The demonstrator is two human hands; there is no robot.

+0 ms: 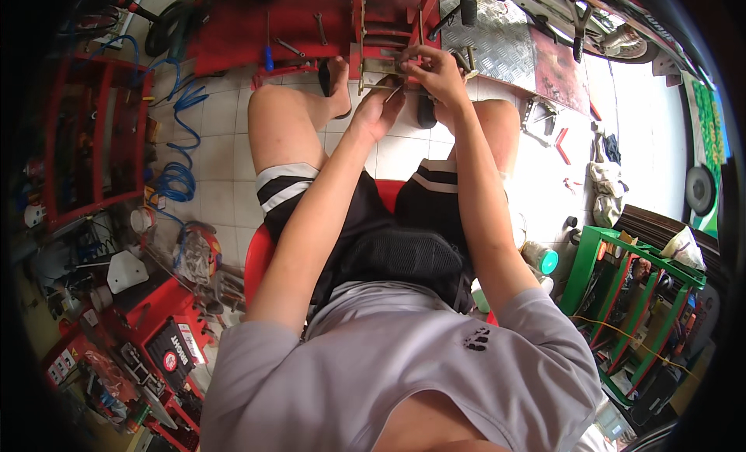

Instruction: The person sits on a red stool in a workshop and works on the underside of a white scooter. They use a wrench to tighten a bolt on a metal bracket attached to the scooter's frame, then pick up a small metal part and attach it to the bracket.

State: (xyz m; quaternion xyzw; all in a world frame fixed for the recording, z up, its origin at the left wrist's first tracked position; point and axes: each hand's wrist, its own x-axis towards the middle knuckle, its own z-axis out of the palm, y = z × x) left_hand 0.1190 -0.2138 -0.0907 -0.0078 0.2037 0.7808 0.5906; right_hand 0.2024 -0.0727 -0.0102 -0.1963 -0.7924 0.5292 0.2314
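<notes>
In front of my knees stands a red metal stand (357, 32) with upright bars and brass-coloured rods across it. My left hand (378, 116) is low at its near side, palm partly up, with fingers closed around what looks like a thin metal rod (394, 94). Just above and to the right, my right hand (437, 73) reaches in with bent fingers pinched together against the stand's metal parts. Whatever lies between those fingertips is too small to make out. Both hands work close together, a short gap between them.
A wrench (320, 28) and a blue-handled screwdriver (269, 59) lie on the red platform (225, 32). Coiled blue air hose (176, 181) runs along the tiled floor at left, beside a red shelf (97, 133). A green rack (589, 273) stands at right. A motorcycle (590, 24) is at far right.
</notes>
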